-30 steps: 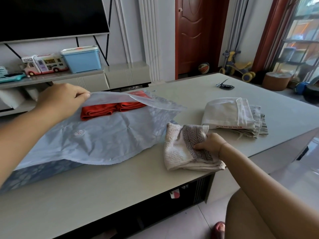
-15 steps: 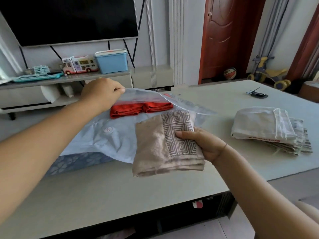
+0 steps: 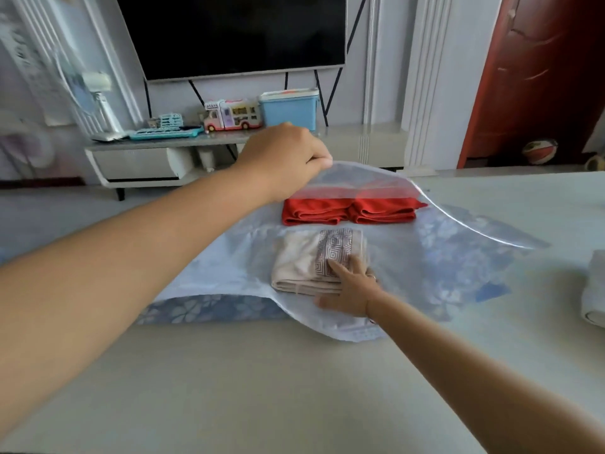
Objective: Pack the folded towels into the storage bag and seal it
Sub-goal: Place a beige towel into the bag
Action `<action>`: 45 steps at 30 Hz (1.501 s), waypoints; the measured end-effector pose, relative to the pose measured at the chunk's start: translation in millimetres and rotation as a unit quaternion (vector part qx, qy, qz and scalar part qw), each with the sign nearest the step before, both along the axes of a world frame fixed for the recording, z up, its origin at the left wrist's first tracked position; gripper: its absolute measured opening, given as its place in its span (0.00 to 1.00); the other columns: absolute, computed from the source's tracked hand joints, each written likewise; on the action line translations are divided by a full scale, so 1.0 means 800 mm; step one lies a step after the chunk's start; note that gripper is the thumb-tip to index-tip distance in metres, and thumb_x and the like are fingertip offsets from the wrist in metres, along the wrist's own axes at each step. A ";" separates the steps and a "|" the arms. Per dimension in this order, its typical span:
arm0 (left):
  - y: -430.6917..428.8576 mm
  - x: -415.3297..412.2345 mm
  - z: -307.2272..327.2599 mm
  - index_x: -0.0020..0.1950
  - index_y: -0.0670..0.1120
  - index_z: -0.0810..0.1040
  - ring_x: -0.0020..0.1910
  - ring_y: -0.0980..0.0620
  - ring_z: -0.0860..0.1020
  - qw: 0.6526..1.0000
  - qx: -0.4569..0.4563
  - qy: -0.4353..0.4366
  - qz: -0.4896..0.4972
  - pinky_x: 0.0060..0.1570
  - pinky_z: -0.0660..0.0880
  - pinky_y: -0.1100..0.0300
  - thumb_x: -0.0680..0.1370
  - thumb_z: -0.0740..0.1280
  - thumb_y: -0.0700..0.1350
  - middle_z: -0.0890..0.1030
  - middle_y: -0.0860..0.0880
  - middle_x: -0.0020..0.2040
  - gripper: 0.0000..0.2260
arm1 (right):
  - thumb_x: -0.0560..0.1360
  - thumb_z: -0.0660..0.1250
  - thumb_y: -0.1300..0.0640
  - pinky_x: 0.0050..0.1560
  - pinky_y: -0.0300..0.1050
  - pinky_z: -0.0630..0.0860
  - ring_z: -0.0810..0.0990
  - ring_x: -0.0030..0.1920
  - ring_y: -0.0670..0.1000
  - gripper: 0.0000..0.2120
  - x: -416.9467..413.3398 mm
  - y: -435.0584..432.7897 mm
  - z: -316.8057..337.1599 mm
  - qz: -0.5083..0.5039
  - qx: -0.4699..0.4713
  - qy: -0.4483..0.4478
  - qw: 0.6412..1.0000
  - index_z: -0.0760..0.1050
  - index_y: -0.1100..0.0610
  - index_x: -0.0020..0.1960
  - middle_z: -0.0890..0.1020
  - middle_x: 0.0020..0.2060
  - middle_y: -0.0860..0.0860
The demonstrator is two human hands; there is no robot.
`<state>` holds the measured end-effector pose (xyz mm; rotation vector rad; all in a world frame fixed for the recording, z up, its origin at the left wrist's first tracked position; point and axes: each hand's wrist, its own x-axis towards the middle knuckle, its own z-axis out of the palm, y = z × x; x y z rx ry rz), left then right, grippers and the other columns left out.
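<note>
Head view only: left hand point(image 3: 288, 162) pinching the upper film of the storage bag point(image 3: 458, 257), lifting it so the mouth gapes toward the table's point(image 3: 229, 388) near edge. Right hand point(image 3: 352, 290) reaching in through the mouth, fingers flat on the beige patterned towel point(image 3: 311, 263), thumb under its near fold, apparently gripping. Beige towel lying inside the bag mid-table, just in front of the red towels point(image 3: 347, 213), which sit deeper toward the far edge. More folded towels point(image 3: 594, 290) cut off at the right table edge, not packed yet. Progress judged roughly halfway: reds in, beige being placed, remaining stack and sealing left. Mouth clearly unsealed.
</note>
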<state>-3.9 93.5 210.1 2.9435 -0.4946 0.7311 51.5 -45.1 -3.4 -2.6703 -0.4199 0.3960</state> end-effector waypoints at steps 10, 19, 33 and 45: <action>0.015 0.022 0.014 0.49 0.50 0.83 0.49 0.49 0.79 0.997 0.043 -0.026 -0.055 0.48 0.75 0.52 0.78 0.60 0.50 0.85 0.52 0.47 0.13 | 0.77 0.59 0.47 0.74 0.50 0.54 0.53 0.75 0.63 0.28 0.065 0.134 -0.008 0.137 -0.003 -0.115 0.984 0.56 0.43 0.75 0.47 0.77 0.51; 0.031 0.045 0.030 0.46 0.46 0.84 0.42 0.52 0.79 0.995 0.048 -0.031 -0.086 0.44 0.75 0.56 0.77 0.61 0.49 0.84 0.50 0.41 0.13 | 0.77 0.58 0.45 0.75 0.52 0.53 0.53 0.75 0.63 0.29 0.126 0.225 -0.007 0.158 -0.035 -0.118 0.980 0.53 0.44 0.76 0.49 0.77 0.51; 0.045 0.046 0.023 0.49 0.51 0.84 0.44 0.53 0.79 0.994 0.022 -0.035 -0.098 0.44 0.73 0.59 0.77 0.61 0.51 0.85 0.53 0.43 0.12 | 0.77 0.57 0.43 0.73 0.63 0.39 0.46 0.77 0.61 0.27 0.089 0.263 -0.013 0.248 -0.068 -0.179 0.949 0.59 0.48 0.74 0.50 0.77 0.49; 0.048 0.064 0.033 0.47 0.48 0.84 0.43 0.55 0.81 0.988 0.018 -0.049 -0.147 0.48 0.77 0.56 0.77 0.62 0.51 0.84 0.53 0.42 0.12 | 0.76 0.49 0.37 0.74 0.59 0.46 0.52 0.75 0.58 0.31 0.185 0.309 -0.019 0.186 -0.107 -0.171 0.962 0.53 0.46 0.76 0.55 0.76 0.48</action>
